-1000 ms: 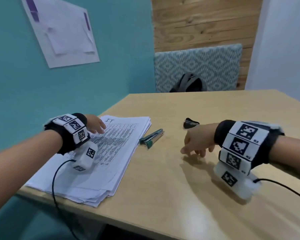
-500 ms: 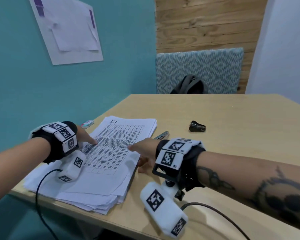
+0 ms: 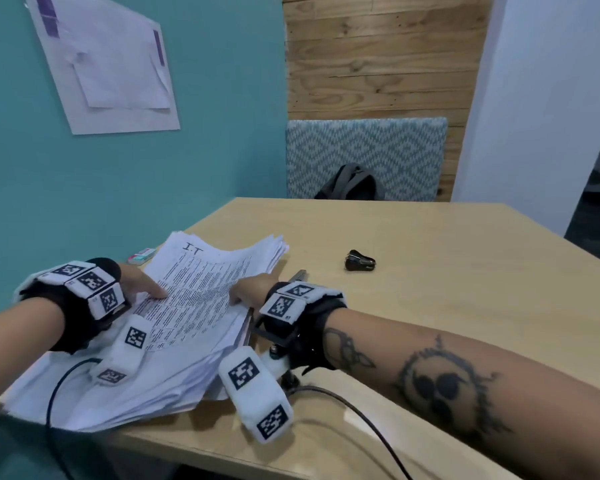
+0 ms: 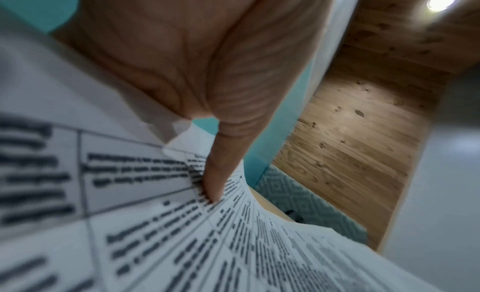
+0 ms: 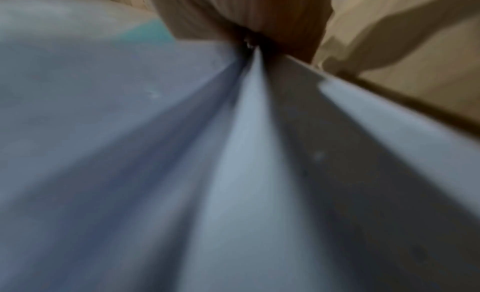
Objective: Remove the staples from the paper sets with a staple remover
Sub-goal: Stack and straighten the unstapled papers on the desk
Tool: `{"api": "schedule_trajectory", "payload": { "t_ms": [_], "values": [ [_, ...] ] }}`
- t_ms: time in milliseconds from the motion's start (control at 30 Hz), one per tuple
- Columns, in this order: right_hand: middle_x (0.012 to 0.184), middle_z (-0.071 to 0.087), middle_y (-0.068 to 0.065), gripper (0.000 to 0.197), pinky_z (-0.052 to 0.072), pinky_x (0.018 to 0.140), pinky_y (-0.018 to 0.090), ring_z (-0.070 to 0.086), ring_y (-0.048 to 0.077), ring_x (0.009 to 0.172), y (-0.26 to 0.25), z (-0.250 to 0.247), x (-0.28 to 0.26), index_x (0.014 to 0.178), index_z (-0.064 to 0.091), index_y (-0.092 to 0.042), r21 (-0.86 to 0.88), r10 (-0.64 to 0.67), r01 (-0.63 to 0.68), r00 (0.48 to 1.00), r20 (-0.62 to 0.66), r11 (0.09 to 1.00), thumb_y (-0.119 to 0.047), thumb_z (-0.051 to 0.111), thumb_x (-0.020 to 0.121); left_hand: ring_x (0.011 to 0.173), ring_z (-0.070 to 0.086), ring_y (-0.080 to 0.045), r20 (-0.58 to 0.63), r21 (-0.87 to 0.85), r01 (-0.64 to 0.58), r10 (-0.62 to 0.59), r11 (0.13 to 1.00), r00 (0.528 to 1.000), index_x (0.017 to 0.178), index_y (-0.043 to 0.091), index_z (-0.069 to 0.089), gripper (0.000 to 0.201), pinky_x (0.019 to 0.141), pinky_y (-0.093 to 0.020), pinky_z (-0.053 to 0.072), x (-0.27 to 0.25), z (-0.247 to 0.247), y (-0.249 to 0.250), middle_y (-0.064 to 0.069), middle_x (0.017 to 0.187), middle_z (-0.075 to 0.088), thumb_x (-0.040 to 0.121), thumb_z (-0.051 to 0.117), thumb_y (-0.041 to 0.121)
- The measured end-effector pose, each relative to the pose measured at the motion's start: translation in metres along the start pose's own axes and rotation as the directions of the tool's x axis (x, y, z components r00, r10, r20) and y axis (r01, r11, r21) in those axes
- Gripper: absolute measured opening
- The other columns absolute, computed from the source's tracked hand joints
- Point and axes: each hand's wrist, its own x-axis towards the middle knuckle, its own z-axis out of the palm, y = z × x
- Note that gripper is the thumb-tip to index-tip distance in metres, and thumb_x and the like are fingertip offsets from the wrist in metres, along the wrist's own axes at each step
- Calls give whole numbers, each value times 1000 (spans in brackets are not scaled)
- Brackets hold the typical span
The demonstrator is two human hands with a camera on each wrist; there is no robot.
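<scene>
A thick stack of printed paper sets (image 3: 201, 306) lies at the table's left side, its upper sets raised and fanned at the far edge. My left hand (image 3: 141, 284) holds their left edge, thumb (image 4: 215, 173) pressed on the printed top sheet (image 4: 168, 234); the other fingers are hidden. My right hand (image 3: 252, 292) grips the right edge, thumb on top and fingers under the sheets. The right wrist view is a blur of sheet edges (image 5: 246, 152) running into that hand (image 5: 246, 12). The black staple remover (image 3: 360, 261) lies untouched on the table, right of the papers.
A stapler (image 3: 300, 274) peeks out between the papers and my right wrist. A small pink and green box (image 3: 141, 255) sits by the teal wall. Wooden table (image 3: 447, 306) stretches right and far; a dark bag (image 3: 352, 183) rests beyond its far edge.
My right hand has come across from near the staple remover to the papers' right edge and taken hold. The upper sets now rise off the stack between both hands.
</scene>
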Motion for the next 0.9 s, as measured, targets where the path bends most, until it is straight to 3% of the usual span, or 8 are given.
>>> {"api": "schedule_trajectory", "payload": {
  "t_ms": [100, 167, 267, 467, 567, 633, 733, 900],
  "values": [
    [65, 28, 2, 21, 24, 49, 23, 26, 14, 54, 1, -10, -15, 75, 39, -12, 230, 0, 7, 999, -33, 973, -2, 46, 92, 66, 65, -22, 47, -190, -14, 23, 982, 999, 91, -12, 59, 31, 55, -24, 49, 6, 5, -9, -23, 64, 65, 79, 72, 14],
    [70, 34, 5, 12, 30, 50, 24, 32, 16, 58, 2, -25, -31, 86, 39, -5, 416, -43, 101, 988, -146, 904, 4, 47, 86, 68, 55, -26, 58, -323, -18, 39, 946, 998, 105, -10, 58, 73, 57, -29, 42, 19, 8, -12, -20, 69, 60, 52, 87, 30],
    [100, 54, 16, 31, 51, 76, 39, 55, 31, 87, 6, -54, -56, 112, 42, -11, 444, -150, 275, 943, -297, 853, 1, 45, 84, 86, 61, -40, -95, -542, -208, 186, 814, 978, 122, -10, 51, 82, 75, -42, 49, 4, 9, 1, -30, 100, 62, 58, 84, 29],
    [88, 50, 8, 36, 51, 78, 55, 58, 39, 90, 48, -122, -111, 112, 28, -12, 121, -297, 465, 723, -624, 877, 8, 45, 86, 104, 58, -25, -616, -628, -749, 455, 211, 644, 129, 1, 42, 52, 92, -43, 48, -73, 6, 79, -19, 127, 55, 86, 64, 21],
    [83, 48, 4, 40, 50, 63, 47, 57, 37, 76, 76, -141, -134, 116, 23, -15, -46, -323, 456, 551, -769, 889, 7, 41, 89, 114, 48, -21, -717, -488, -858, 487, 161, 499, 125, 3, 31, 44, 99, -30, 41, -114, 26, 123, -8, 129, 46, 94, 51, 27],
    [80, 48, -2, 42, 49, 61, 44, 56, 35, 74, 95, -147, -149, 119, 21, -15, -52, -288, 430, 506, -813, 901, 6, 42, 90, 93, 44, -15, -778, -366, -920, 497, 138, 384, 107, 6, 31, 23, 72, -10, 40, -142, 44, 145, -4, 108, 47, 97, 45, 21],
    [89, 52, -7, 46, 49, 76, 46, 59, 36, 86, 133, -150, -179, 116, 18, -22, -3, -231, 415, 500, -834, 910, -1, 51, 91, 80, 45, -9, -788, -349, -937, 530, 35, 313, 105, 4, 35, 21, 62, -1, 36, -160, 69, 158, 2, 94, 51, 96, 46, 21],
    [111, 66, -6, 57, 53, 88, 37, 64, 12, 99, 181, -151, -212, 120, 53, -28, 176, -123, 335, 707, -696, 926, -46, 73, 70, 89, 59, 1, -672, -503, -863, 614, 31, 414, 106, 19, 43, 47, 74, -15, 46, -160, 85, 157, 13, 100, 60, 77, 62, 52]
  ]
}}
